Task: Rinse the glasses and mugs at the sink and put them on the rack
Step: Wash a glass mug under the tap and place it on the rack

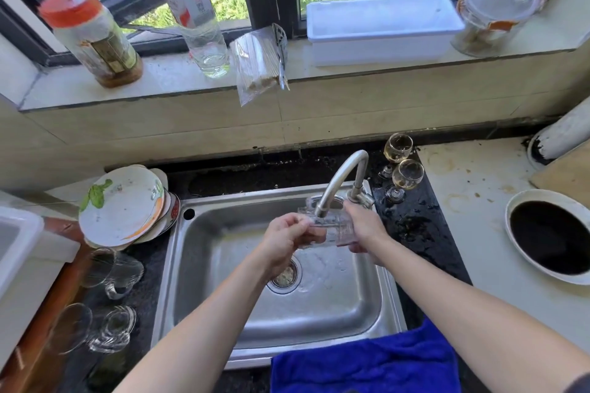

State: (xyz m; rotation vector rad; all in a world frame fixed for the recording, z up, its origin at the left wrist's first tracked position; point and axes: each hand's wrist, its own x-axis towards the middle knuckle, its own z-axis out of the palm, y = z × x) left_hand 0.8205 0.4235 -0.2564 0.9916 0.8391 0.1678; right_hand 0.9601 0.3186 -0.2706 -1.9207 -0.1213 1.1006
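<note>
A clear glass mug (332, 225) is held over the steel sink (367, 297), right under the tap spout (338, 182). My right hand (364, 228) grips its right side. My left hand (289, 238) pinches its left rim and handle side. Two stemmed wine glasses (404, 169) holding a little pale liquid stand on the dark counter right of the tap. On the counter left of the sink lie a glass mug (111, 271) and two more clear glasses (95, 327), blurred.
Stacked plates (124, 204) lean at the sink's far-left corner. A blue cloth (367, 364) hangs over the sink's front edge. A round dark hole (549, 236) opens in the right counter. Bottles, a jar and a white tub (380, 29) line the windowsill.
</note>
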